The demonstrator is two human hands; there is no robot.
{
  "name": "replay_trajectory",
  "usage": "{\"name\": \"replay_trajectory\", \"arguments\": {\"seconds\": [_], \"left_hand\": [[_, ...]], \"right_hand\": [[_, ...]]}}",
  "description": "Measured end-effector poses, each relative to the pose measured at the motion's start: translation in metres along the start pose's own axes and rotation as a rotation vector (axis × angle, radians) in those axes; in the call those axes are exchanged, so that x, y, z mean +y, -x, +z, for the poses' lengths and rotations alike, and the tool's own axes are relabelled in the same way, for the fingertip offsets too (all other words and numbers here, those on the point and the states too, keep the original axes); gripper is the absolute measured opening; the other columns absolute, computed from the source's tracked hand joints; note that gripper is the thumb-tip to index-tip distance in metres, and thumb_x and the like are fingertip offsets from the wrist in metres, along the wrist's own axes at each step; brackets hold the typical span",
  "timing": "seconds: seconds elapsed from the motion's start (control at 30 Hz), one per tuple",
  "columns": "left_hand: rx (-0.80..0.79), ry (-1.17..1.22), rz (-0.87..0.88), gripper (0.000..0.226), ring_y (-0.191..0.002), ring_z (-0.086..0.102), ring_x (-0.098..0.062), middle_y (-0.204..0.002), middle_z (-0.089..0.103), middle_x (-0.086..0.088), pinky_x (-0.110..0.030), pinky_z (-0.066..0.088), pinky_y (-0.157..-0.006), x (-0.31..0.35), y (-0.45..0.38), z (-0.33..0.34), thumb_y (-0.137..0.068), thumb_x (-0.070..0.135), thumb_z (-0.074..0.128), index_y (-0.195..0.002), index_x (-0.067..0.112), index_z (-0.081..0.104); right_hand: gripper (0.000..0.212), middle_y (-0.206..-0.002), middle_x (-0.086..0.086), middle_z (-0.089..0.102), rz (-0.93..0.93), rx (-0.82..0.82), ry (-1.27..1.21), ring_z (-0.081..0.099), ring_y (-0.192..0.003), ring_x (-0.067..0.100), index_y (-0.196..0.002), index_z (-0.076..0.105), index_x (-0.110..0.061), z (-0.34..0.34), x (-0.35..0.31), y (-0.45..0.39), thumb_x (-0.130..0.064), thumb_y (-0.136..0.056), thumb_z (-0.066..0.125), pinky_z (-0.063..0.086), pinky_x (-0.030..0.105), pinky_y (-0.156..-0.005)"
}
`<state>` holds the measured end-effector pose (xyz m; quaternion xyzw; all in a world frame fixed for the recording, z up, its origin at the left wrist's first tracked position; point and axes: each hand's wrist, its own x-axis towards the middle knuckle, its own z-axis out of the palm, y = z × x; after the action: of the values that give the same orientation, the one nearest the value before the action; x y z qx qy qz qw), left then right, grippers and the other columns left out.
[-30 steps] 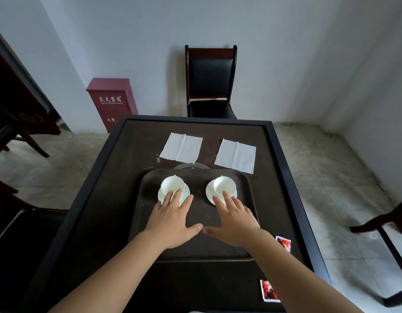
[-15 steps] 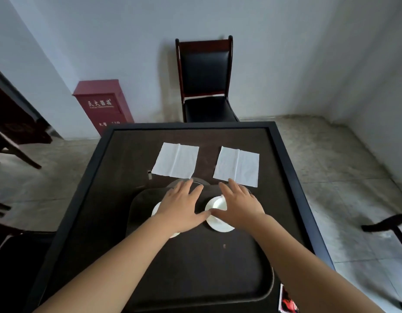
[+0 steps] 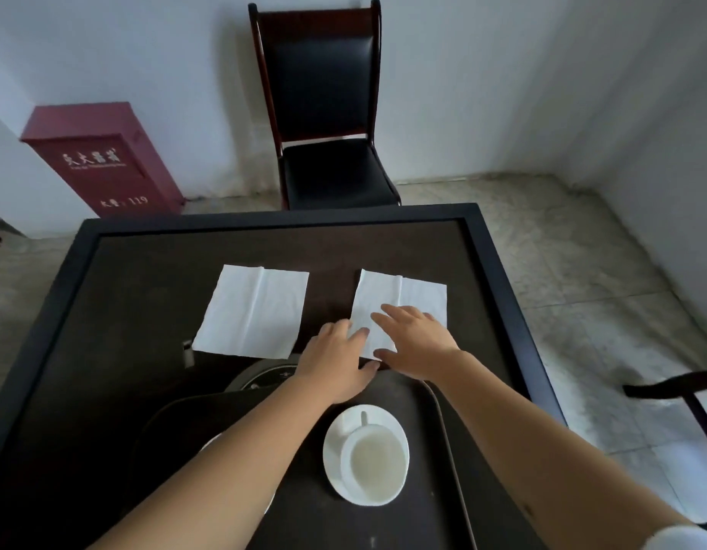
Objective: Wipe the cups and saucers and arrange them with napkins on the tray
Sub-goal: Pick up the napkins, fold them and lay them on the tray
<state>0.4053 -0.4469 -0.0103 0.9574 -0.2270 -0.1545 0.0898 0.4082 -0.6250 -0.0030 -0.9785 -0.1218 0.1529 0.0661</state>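
Two white napkins lie flat on the dark table beyond the tray. My right hand (image 3: 417, 343) rests flat, fingers spread, on the right napkin (image 3: 415, 293). My left hand (image 3: 338, 363) lies open beside it, its fingertips touching that napkin's near left edge. The left napkin (image 3: 252, 311) is untouched. On the dark tray (image 3: 431, 522) a white cup (image 3: 377, 456) stands in its white saucer (image 3: 343, 422), handle pointing away. My left forearm hides most of a second saucer (image 3: 209, 444) and whatever stands on it.
The table has a raised black rim (image 3: 498, 271). A round metal disc (image 3: 260, 377) is set in the table just past the tray. A black chair (image 3: 324, 113) stands behind the table, a red cabinet (image 3: 101, 160) by the wall, another chair's leg (image 3: 677, 387) at right.
Both hands left the cups and saucers and reached forward past the tray onto the right napkin. The view tipped down and closer to the table.
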Motion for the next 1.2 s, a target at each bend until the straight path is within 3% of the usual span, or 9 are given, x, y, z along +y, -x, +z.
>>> {"name": "replay_trajectory", "arguments": {"seconds": [0.23,0.3,0.4,0.57,0.73,0.8,0.93,1.03,1.2], "left_hand": [[0.086,-0.032,0.104,0.051,-0.109,0.045,-0.026,-0.124,0.047,-0.002,-0.041,0.045,-0.089,-0.008,-0.039,0.035,-0.091,0.057,0.041,-0.135,0.033,0.047],[0.129,-0.054,0.113,0.049,-0.108,0.046,-0.025,-0.119,0.046,0.000,-0.042,0.041,-0.089,-0.013,-0.044,0.037,-0.088,0.058,0.041,-0.129,0.033,0.051],[0.146,-0.088,0.115,0.048,-0.121,0.041,-0.026,-0.124,0.047,0.001,-0.055,0.030,-0.105,-0.020,-0.054,0.036,-0.087,0.058,0.044,-0.127,0.033,0.053],[0.115,-0.146,0.012,0.060,-0.145,0.013,-0.030,-0.148,0.035,0.000,-0.066,0.008,-0.111,-0.022,-0.073,0.032,-0.087,0.065,0.034,-0.133,0.029,0.046],[0.084,-0.187,-0.030,0.075,-0.148,-0.001,-0.035,-0.160,0.015,-0.010,-0.066,0.003,-0.111,-0.014,-0.086,0.035,-0.084,0.074,0.035,-0.138,0.023,0.038],[0.055,-0.147,-0.004,0.069,-0.148,-0.005,-0.035,-0.161,0.007,-0.011,-0.064,0.002,-0.113,-0.018,-0.090,0.035,-0.084,0.067,0.045,-0.137,0.023,0.036],[-0.011,-0.061,0.046,0.049,-0.146,-0.011,-0.035,-0.161,-0.010,-0.009,-0.061,-0.003,-0.113,-0.035,-0.099,0.028,-0.083,0.045,0.056,-0.126,0.031,0.036],[-0.128,-0.032,0.056,0.062,-0.146,-0.016,-0.033,-0.161,-0.018,-0.004,-0.058,-0.005,-0.114,-0.046,-0.106,0.019,-0.084,0.038,0.056,-0.138,0.041,0.028],[-0.266,-0.035,0.089,0.078,-0.147,-0.017,-0.026,-0.162,-0.018,-0.001,-0.053,-0.004,-0.116,-0.060,-0.119,-0.002,-0.083,0.008,0.053,-0.144,0.048,0.027]], "right_hand": [[0.039,-0.149,0.003,0.044,-0.146,0.098,-0.047,0.037,-0.136,0.026,-0.130,0.058,-0.020,0.018,0.054,-0.049,-0.023,-0.092,0.054,0.030,0.038,-0.109],[0.037,-0.146,0.005,0.047,-0.149,0.112,-0.044,0.040,-0.133,0.028,-0.129,0.059,-0.019,0.023,0.064,-0.055,-0.028,-0.093,0.055,0.033,0.040,-0.107],[0.042,-0.142,0.004,0.049,-0.136,0.140,-0.054,0.044,-0.127,0.028,-0.132,0.057,-0.023,0.030,0.070,-0.059,-0.035,-0.092,0.058,0.035,0.043,-0.103],[0.055,-0.129,0.002,0.051,-0.025,0.227,-0.099,0.047,-0.116,0.028,-0.137,0.048,-0.031,0.037,0.069,-0.052,-0.044,-0.085,0.059,0.039,0.046,-0.095],[0.076,-0.155,0.007,0.027,0.115,0.213,-0.020,0.024,-0.139,0.032,-0.148,0.028,-0.024,0.056,0.071,-0.035,-0.061,-0.086,0.052,0.027,0.051,-0.108],[0.076,-0.159,0.007,0.020,0.204,0.187,-0.042,0.020,-0.140,0.032,-0.149,0.027,-0.023,0.064,0.069,-0.024,-0.067,-0.088,0.042,0.026,0.051,-0.110],[0.059,-0.134,-0.001,0.055,0.125,0.353,0.020,0.055,-0.110,0.031,-0.128,0.055,-0.022,0.071,0.058,-0.002,-0.061,-0.085,0.047,0.044,0.045,-0.083],[0.045,-0.117,-0.003,0.064,0.051,0.500,0.045,0.059,-0.090,0.029,-0.114,0.065,-0.020,0.071,0.056,0.002,-0.053,-0.085,0.054,0.043,0.040,-0.072],[0.039,-0.119,0.004,0.063,0.172,0.540,-0.104,0.057,-0.098,0.034,-0.115,0.066,-0.017,0.055,0.069,-0.022,-0.039,-0.085,0.062,0.047,0.043,-0.077]]}}
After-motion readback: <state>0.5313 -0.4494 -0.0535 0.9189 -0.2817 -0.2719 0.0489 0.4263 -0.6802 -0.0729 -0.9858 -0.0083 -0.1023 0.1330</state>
